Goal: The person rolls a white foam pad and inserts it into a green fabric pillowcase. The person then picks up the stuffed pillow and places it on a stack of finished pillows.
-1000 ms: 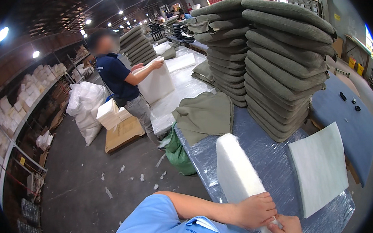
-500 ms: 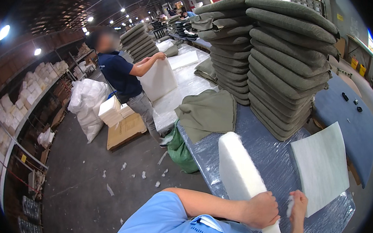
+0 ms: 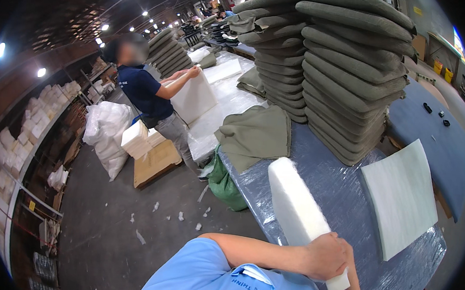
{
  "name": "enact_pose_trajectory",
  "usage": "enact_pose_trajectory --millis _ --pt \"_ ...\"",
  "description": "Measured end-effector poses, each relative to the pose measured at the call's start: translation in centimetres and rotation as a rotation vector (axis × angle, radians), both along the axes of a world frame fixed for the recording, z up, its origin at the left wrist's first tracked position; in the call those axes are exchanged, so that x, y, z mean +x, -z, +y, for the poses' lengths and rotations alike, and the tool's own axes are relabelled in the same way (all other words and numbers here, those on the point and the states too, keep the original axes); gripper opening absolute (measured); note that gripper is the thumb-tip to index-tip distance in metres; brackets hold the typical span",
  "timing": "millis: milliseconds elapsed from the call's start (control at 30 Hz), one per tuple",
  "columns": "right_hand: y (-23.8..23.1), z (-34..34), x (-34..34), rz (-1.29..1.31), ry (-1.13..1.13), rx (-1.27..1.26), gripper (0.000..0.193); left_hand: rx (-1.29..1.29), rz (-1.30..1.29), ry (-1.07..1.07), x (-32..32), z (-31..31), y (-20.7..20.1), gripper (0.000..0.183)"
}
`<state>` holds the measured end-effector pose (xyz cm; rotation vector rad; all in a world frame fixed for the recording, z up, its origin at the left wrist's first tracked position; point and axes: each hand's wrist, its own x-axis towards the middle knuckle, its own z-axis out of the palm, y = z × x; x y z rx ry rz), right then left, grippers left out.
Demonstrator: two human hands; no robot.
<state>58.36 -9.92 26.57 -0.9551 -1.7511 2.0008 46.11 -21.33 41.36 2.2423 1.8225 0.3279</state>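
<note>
The left hand [image 3: 328, 257] is closed over the near end of a long white foam block [image 3: 300, 217], fingers wrapped across its top. The block stands on its narrow side on the desk [image 3: 342, 201], near the desk's left edge, and runs away from the person toward the olive fabric cover [image 3: 257, 136]. It seems the hand presses down on the end to keep the block upright on this thin side, because it would fall flat if left free.

Of the right arm only the forearm shows, at the lower edge under the block's end; the right hand itself is hidden, so I cannot tell if it is open or what it holds.

A flat white foam sheet [image 3: 401, 197] lies just beside the block, toward the right edge of the desk, apart from it. The desk top is covered with clear plastic film, probably to keep the foam clean.

Behind them, at the far side, two high stacks of olive cushions [image 3: 350, 83] stand close together. The olive fabric cover lies folded at the far left corner, partly hanging over the edge.

On the floor to the left, another person [image 3: 149, 99] holds a white foam piece at another table.
</note>
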Motion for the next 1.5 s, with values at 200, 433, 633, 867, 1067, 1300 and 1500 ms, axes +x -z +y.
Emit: enact_pose_trajectory --millis 200,433,633,867,1067,1300,1500 --pt "-7.2 3.9 5.3 0.141 -0.268 -0.018 0.05 -0.067 -0.064 -0.017 -0.9 0.6 -1.1 0.039" --pt "-13.2 2.5 5.2 -0.055 -0.448 0.375 0.083 0.004 -0.526 -0.096 -2.8 1.5 -0.7 0.029" --pt "-12.0 1.8 5.2 0.04 -0.425 0.018 0.066 0.124 -0.395 0.076 -3.4 -0.1 -2.1 0.039" --pt "-9.7 3.1 4.5 0.019 -0.544 -0.098 0.043 0.182 -0.005 0.011 -3.2 -3.8 -0.4 0.06" --pt "-7.6 3.6 4.4 0.175 -0.627 -0.346 0.036 0.045 0.053 0.039 -2.4 -2.7 -2.7 0.061" --pt "-7.7 3.3 5.6 0.216 -0.501 -0.251 0.035 0.098 -0.111 0.027 -4.2 -1.8 -2.9 0.095" --pt "-12.1 1.7 3.6 0.054 -0.528 0.166 0.041 0.127 -0.093 -0.024 -3.1 -2.2 -2.3 0.099"
